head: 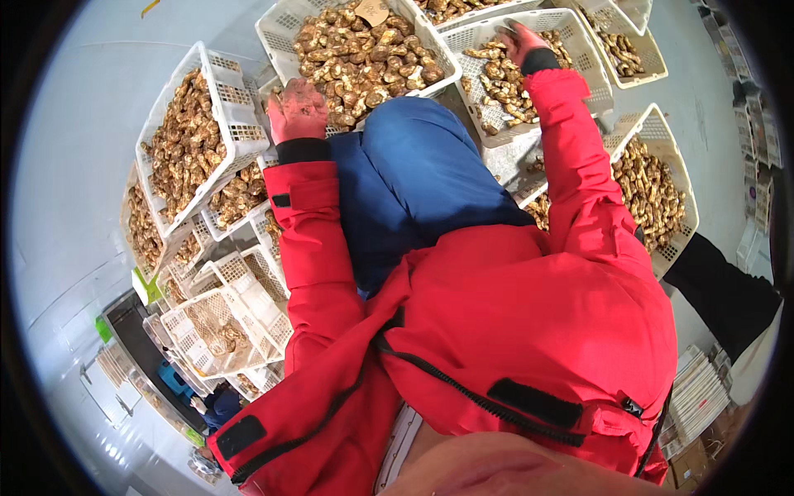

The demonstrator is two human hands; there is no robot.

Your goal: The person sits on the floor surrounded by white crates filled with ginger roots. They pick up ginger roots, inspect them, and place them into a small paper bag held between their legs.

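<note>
A white perforated plastic crate [276,38] heaped with brown-and-cream mushrooms [366,62] stands in front of my knees. My left hand [298,110] is at this crate's near left corner, back of the hand up; its fingertips are hidden. To the right, a second white crate [487,141] holds a thinner layer of mushrooms [505,80], and some of its perforated bottom shows. My right hand [520,43] reaches into that crate's far part, above the mushrooms. Its fingers are bent and dark at the tips, and whether they grip a mushroom is unclear.
A tilted-looking crate of mushrooms [231,133] stands at left, on top of other crates. Lower left are stacked crates [217,335] with few mushrooms. Another full crate [667,139] is by my right elbow. A person in dark blue [222,406] is far lower left.
</note>
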